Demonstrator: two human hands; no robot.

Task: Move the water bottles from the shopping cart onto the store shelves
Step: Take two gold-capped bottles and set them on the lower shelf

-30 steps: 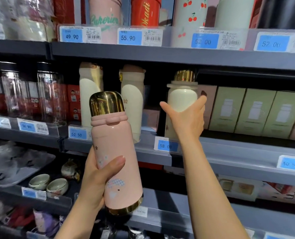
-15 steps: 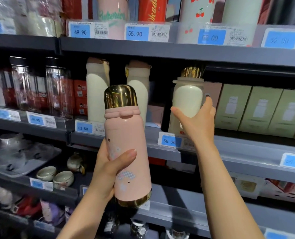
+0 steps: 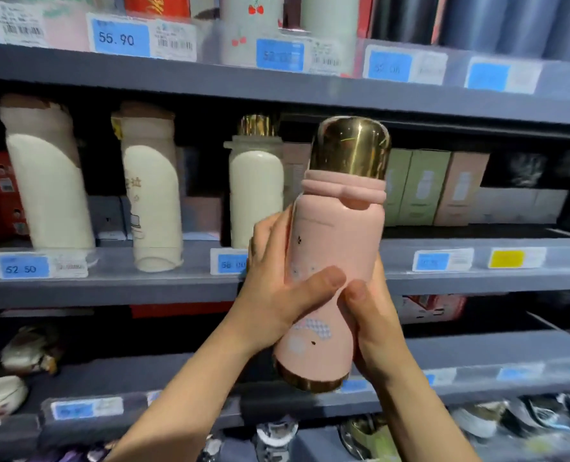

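A pink water bottle (image 3: 335, 248) with a gold cap and gold base is held upright in front of the middle shelf (image 3: 110, 285). My left hand (image 3: 277, 295) grips its lower body from the left, thumb across the front. My right hand (image 3: 373, 325) wraps the bottle from the right. A cream bottle (image 3: 255, 191) with a gold cap stands on the shelf just behind and left of the pink one. The shopping cart is out of view.
Two tall cream bottles (image 3: 49, 188) (image 3: 153, 195) stand further left on the middle shelf. Green and pink boxes (image 3: 420, 185) line its right side. Cups fill the top shelf (image 3: 277, 91); bowls (image 3: 0, 395) and other goods sit below.
My right hand left the cream bottle on the shelf and came down onto the pink bottle. The pink bottle moved right, in front of the shelf beside the cream bottle. The view shifted right.
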